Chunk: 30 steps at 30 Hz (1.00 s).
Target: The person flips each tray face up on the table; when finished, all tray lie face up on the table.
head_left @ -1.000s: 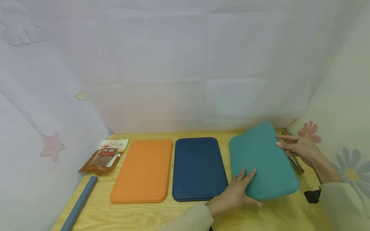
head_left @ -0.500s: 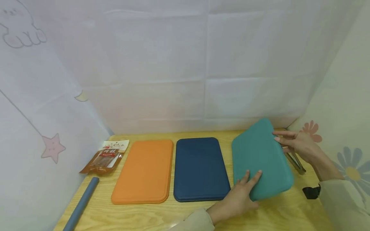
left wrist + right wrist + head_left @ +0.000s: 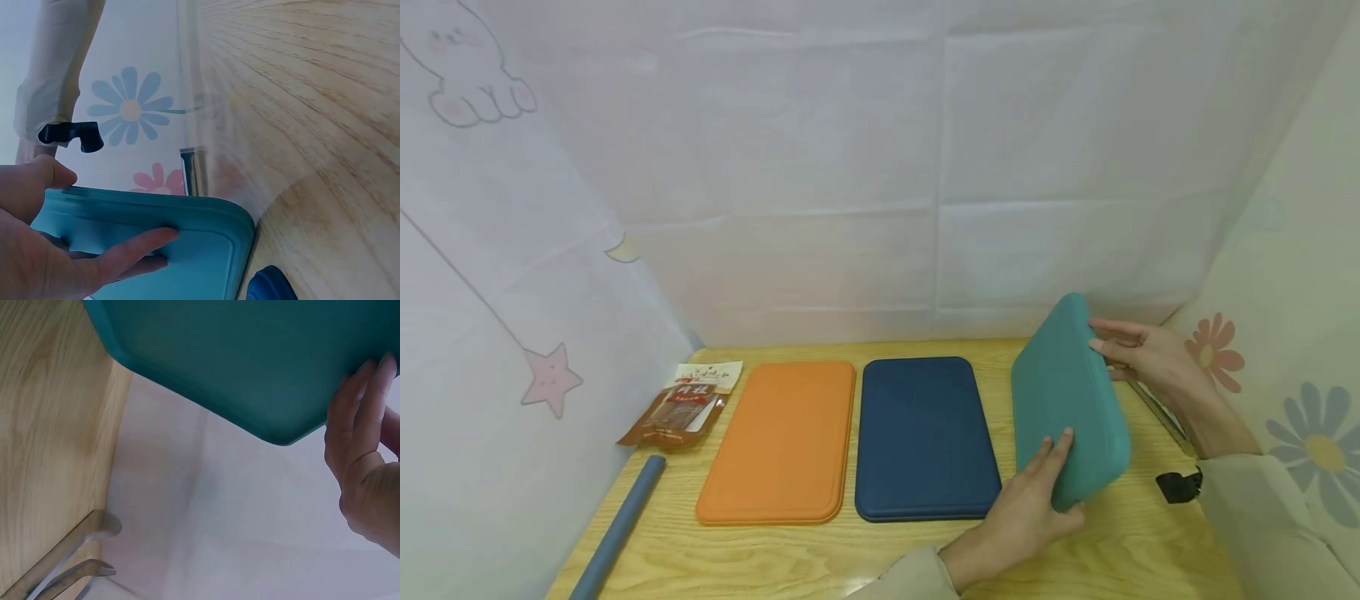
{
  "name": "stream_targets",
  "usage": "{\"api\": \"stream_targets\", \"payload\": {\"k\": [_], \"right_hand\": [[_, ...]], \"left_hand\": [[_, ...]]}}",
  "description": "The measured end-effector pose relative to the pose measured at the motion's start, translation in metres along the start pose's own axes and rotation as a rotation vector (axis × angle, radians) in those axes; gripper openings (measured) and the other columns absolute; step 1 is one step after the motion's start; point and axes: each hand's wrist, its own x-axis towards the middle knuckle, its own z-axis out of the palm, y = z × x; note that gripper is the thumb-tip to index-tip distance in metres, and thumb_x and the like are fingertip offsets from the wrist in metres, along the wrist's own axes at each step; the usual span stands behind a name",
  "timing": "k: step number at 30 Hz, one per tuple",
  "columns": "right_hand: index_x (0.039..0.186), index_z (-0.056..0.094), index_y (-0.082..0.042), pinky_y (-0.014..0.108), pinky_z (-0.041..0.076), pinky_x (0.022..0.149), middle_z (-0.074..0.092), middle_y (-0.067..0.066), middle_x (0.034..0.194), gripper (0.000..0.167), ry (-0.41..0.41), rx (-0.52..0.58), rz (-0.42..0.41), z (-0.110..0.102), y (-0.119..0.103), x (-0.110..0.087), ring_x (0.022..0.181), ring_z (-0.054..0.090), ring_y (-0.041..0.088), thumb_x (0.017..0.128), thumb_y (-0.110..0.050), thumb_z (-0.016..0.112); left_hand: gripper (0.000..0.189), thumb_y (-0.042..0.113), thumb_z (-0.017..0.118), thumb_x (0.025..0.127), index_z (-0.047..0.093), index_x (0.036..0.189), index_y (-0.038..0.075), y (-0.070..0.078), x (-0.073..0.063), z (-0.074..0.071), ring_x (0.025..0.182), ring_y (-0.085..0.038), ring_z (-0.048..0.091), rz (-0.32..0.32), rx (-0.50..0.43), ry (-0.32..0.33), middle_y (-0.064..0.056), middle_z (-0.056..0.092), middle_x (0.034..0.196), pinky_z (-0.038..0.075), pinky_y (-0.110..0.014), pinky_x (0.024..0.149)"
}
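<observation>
A teal rectangular board (image 3: 1067,408) with rounded corners and a slim rim is tilted steeply up on one long side at the right of the table, in the head view. My left hand (image 3: 1022,517) grips its near lower corner, fingers spread over the left face and thumb at the near edge. At the far upper edge, my right hand (image 3: 1150,358) pinches the board between thumb and fingers. The right wrist view shows those fingers (image 3: 369,419) against its other face. Beside it lies a similar navy board (image 3: 925,437), flat on the table.
An orange board (image 3: 782,442) lies left of the navy one. Further left are a brown snack packet (image 3: 685,408) and a blue-grey rod (image 3: 621,525). Metal tongs (image 3: 69,556) lie by the right wall, partly behind my right hand. Patterned cloth walls (image 3: 820,167) border the table.
The teal board has turned steeper, its right side lifting and swinging leftward. My right hand has moved left and slightly up with it; my left hand has kept its hold at the near corner.
</observation>
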Motion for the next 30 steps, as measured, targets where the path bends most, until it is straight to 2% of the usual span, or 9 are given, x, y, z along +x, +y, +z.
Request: {"api": "stream_targets", "payload": {"k": [3,7,11,13,16,18,23,27,30], "right_hand": [[0.15,0.027,0.002,0.027,0.056,0.079,0.041,0.033,0.139,0.071,0.0,0.033,-0.012,0.005,-0.003,0.003,0.091,0.062,-0.005,0.097,-0.033,0.058],[0.149,0.027,0.005,0.029,0.057,0.078,0.046,0.031,0.133,0.068,-0.001,0.046,-0.021,0.009,-0.004,0.006,0.09,0.064,0.0,0.098,-0.029,0.057],[0.15,0.026,0.004,0.029,0.056,0.08,0.045,0.032,0.135,0.069,-0.017,0.064,-0.006,0.013,-0.006,0.007,0.09,0.064,0.0,0.098,-0.029,0.057],[0.151,0.025,0.002,0.028,0.056,0.081,0.041,0.034,0.138,0.071,-0.033,0.083,0.009,0.014,-0.007,0.008,0.092,0.063,0.0,0.097,-0.03,0.059],[0.152,0.025,-0.001,0.029,0.055,0.083,0.042,0.03,0.138,0.073,-0.05,0.117,0.032,0.016,-0.01,0.01,0.094,0.064,0.002,0.096,-0.031,0.061],[0.152,0.026,-0.002,0.031,0.055,0.084,0.049,0.021,0.133,0.074,-0.057,0.137,0.039,0.016,-0.012,0.011,0.095,0.065,0.004,0.095,-0.03,0.063],[0.152,0.025,-0.001,0.03,0.055,0.083,0.058,0.0,0.115,0.074,-0.069,0.165,0.036,0.019,-0.017,0.015,0.094,0.066,0.008,0.095,-0.028,0.063],[0.151,0.027,0.0,0.029,0.056,0.082,0.061,-0.002,0.107,0.072,-0.061,0.165,0.036,0.026,-0.023,0.019,0.089,0.066,0.009,0.094,-0.025,0.064],[0.149,0.031,0.0,0.03,0.056,0.08,0.063,0.001,0.103,0.069,-0.054,0.148,0.038,0.034,-0.029,0.023,0.085,0.066,0.011,0.094,-0.024,0.065]], "left_hand": [[0.087,0.022,0.066,0.09,0.01,0.155,0.035,0.004,-0.001,-0.003,0.079,-0.006,0.064,0.016,-0.027,0.025,-0.014,0.031,0.153,0.045,-0.012,0.058],[0.093,0.017,0.068,0.088,0.006,0.154,0.037,0.011,0.0,-0.009,0.072,-0.002,0.058,0.025,-0.024,0.039,-0.013,0.031,0.153,0.041,-0.011,0.053],[0.091,0.02,0.068,0.088,0.007,0.155,0.034,0.014,0.0,-0.016,0.086,-0.006,0.064,0.03,-0.03,0.041,-0.014,0.035,0.15,0.044,-0.011,0.061],[0.088,0.023,0.067,0.089,0.01,0.155,0.031,0.015,0.0,-0.019,0.085,-0.005,0.065,0.028,-0.044,0.048,-0.014,0.037,0.149,0.046,-0.011,0.065],[0.082,0.028,0.066,0.09,0.016,0.155,0.027,0.018,0.0,-0.024,0.099,-0.007,0.063,0.016,-0.066,0.065,-0.012,0.045,0.144,0.048,-0.012,0.07],[0.08,0.029,0.066,0.09,0.02,0.155,0.025,0.02,0.002,-0.028,0.089,-0.002,0.063,-0.004,-0.098,0.068,-0.009,0.054,0.135,0.048,-0.011,0.066],[0.073,0.038,0.065,0.089,0.032,0.151,0.018,0.025,0.007,-0.037,0.079,-0.001,0.064,-0.07,-0.162,0.082,-0.005,0.067,0.112,0.048,-0.011,0.059],[0.078,0.05,0.064,0.088,0.033,0.151,0.016,0.025,0.012,-0.046,0.093,-0.008,0.067,-0.154,-0.238,0.063,-0.006,0.064,0.122,0.052,-0.018,0.062],[0.086,0.056,0.063,0.087,0.025,0.154,0.019,0.025,0.014,-0.052,0.105,-0.013,0.064,-0.209,-0.303,0.042,-0.005,0.058,0.132,0.054,-0.023,0.068]]}}
